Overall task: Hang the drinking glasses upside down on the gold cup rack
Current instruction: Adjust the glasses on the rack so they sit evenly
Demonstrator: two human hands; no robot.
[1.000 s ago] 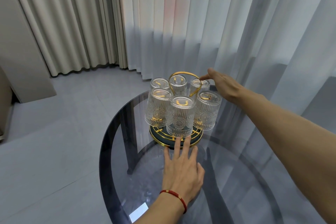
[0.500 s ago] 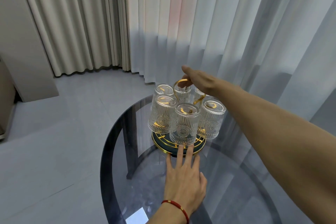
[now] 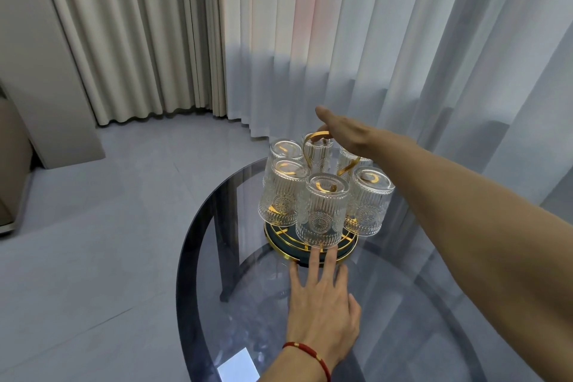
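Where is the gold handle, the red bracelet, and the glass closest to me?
gold handle (image 3: 307, 141): head view, left side of the loop.
red bracelet (image 3: 305, 350): head view, band across the left wrist.
nearest glass (image 3: 321, 211): head view, middle of its ribbed wall.

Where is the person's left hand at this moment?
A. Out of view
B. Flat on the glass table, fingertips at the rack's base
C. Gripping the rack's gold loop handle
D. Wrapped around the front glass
B: the left hand lies palm down on the glass table, its fingertips reaching the base of the gold rack, below the front glass.
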